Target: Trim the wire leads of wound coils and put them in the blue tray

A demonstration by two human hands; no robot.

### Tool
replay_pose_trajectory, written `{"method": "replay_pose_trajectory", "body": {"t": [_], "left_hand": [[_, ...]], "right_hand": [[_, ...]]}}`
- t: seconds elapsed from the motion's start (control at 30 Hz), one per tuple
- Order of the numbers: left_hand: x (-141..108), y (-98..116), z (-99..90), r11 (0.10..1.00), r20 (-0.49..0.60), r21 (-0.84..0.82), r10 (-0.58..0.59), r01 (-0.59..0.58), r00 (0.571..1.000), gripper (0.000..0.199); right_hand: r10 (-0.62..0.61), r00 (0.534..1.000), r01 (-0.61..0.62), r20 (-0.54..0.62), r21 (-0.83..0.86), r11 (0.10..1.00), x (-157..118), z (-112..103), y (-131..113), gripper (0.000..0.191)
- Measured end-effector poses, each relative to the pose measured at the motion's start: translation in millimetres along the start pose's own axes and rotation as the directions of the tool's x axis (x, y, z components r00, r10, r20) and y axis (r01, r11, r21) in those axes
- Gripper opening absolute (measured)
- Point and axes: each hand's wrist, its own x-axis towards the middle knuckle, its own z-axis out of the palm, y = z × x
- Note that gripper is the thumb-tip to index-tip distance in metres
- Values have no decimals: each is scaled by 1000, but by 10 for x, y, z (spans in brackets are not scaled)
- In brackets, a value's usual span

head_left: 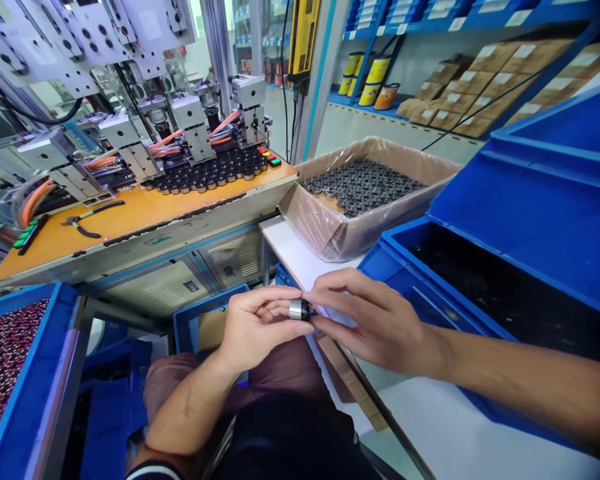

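Observation:
A small silver and black cylindrical part is held above my lap, near the front edge of a white table. My left hand pinches it between thumb and fingers, its silver side toward the palm. My right hand meets the black end from the right, thumb and index finger coming together there. Whatever those right fingertips grip is too small and hidden to make out.
A plastic-lined carton of black parts stands behind my hands. Blue bins are at the right, another at the left. Pliers and rows of parts lie on the orange machine bench.

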Motion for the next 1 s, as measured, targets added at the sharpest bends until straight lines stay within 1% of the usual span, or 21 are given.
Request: {"method": "replay_pose_trajectory", "body": {"t": [0.07,0.13,0.3,0.47,0.7,0.77,0.87,1.0], "left_hand": [[-11,-7,11,1000,9,-19,-10,10,1000,41],[-18,-13,19,999,24,-46,-13,14,1000,41],[-24,-33,19,997,33,-71,-30,32,999,42],[-26,-34,3,997,9,-58,-58,58,998,42],[-24,-35,1,998,26,-59,-14,15,1000,43],[-24,-36,2,999,24,-43,-23,24,999,42],[-26,-35,1,999,21,-19,-44,44,999,42],[-35,-33,-2,999,23,-9,-31,32,999,43]], "right_hand": [[-32,999,32,11,-39,999,-12,-8,1,27],[-36,999,38,24,-60,997,-22,-13,0,24],[-66,997,68,32,-57,996,-26,-11,-2,27],[-61,997,63,42,-55,997,-18,-12,-3,27],[-60,998,61,27,-54,997,-15,-4,-2,27],[-65,998,67,27,-58,996,-23,4,3,26],[-56,998,59,37,-63,996,-34,8,3,30],[-39,999,41,37,-71,997,-43,-4,-12,34]]}}
